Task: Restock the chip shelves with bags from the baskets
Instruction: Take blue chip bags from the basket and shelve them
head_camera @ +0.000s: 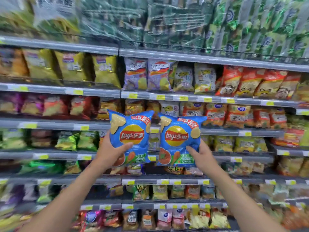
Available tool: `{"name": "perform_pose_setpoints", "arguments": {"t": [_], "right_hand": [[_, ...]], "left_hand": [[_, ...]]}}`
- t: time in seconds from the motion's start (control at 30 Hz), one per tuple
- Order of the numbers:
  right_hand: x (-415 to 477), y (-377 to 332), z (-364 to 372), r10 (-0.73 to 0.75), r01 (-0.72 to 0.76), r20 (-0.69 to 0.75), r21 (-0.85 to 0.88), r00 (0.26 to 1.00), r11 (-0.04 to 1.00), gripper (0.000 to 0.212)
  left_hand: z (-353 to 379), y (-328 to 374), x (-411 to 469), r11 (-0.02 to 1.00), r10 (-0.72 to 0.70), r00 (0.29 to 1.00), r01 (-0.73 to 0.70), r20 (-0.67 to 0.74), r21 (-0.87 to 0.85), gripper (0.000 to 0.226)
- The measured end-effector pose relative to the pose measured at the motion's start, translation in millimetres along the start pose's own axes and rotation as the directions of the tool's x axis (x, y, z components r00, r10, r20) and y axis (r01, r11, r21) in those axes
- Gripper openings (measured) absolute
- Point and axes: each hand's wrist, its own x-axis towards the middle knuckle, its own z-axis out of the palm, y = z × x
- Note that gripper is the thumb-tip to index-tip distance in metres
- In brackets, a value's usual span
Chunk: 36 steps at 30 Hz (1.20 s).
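I hold two blue Lay's chip bags upright in front of the shelves, side by side at chest height. My left hand (112, 152) grips the left blue bag (131, 129) by its lower left corner, thumb across the front. My right hand (201, 155) grips the right blue bag (180, 131) by its lower right corner. Both bags hang in the air before the middle shelf rows, a narrow gap between them. No basket is in view.
Grey shelves (217, 99) run across the whole view, packed with chip bags: gold bags (73, 67) upper left, purple bags (147, 76), red bags (250, 82) upper right, green bags (76, 140) at the left. A dark gap (153, 121) shows behind the two held bags.
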Motion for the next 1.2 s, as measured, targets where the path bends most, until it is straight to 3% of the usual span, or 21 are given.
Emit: {"name": "perform_pose_setpoints", "arguments": {"t": [0.23, 0.47, 0.63, 0.8, 1.2], "right_hand": [[-5.3, -81.3, 165.7, -0.062, 0.05, 0.142, 0.083, 0.988, 0.995, 0.027], [-8.1, -150.4, 312.4, -0.179, 0.137, 0.31, 0.152, 0.934, 0.979, 0.03], [-12.3, -192.3, 417.6, -0.262, 0.173, 0.426, 0.237, 0.866, 0.956, 0.027], [-21.2, -229.9, 518.0, -0.364, 0.174, 0.54, 0.371, 0.759, 0.912, 0.03], [4.5, -296.7, 758.2, -0.514, 0.142, 0.693, 0.521, 0.506, 0.842, 0.029]], "left_hand": [[-194.8, -21.6, -38.5, 1.0, -0.02, 0.987, 0.023, -0.159, 0.02, 0.068], [-345.8, -35.2, -100.2, 0.995, -0.065, 0.904, 0.093, -0.423, 0.046, 0.072], [-430.2, -42.8, -151.7, 0.989, -0.069, 0.785, 0.137, -0.616, 0.063, 0.053], [-509.8, -54.3, -194.6, 0.985, -0.055, 0.66, 0.157, -0.749, 0.066, 0.061], [-641.1, -58.6, -209.0, 0.967, 0.005, 0.388, 0.234, -0.921, 0.104, 0.048]]}}
